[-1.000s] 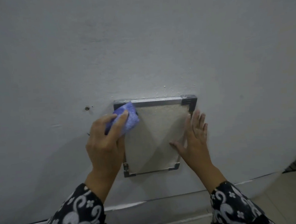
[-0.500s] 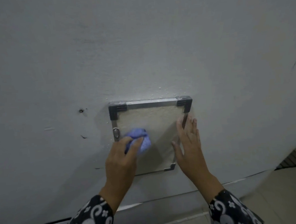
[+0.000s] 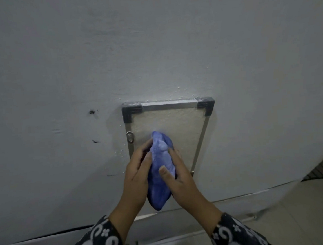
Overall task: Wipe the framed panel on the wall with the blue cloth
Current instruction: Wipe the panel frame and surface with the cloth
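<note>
Grey wall [image 3: 57,72] carries the framed panel [image 3: 176,125], now bare of my palm. My right hand [image 3: 182,180] has left its edge and joined my left hand [image 3: 137,177], both gripping the bunched blue cloth [image 3: 160,172] before the panel's lower half.

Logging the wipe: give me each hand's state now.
Left hand: holding the blue cloth.
Right hand: also holding the cloth, thumb over it.
</note>
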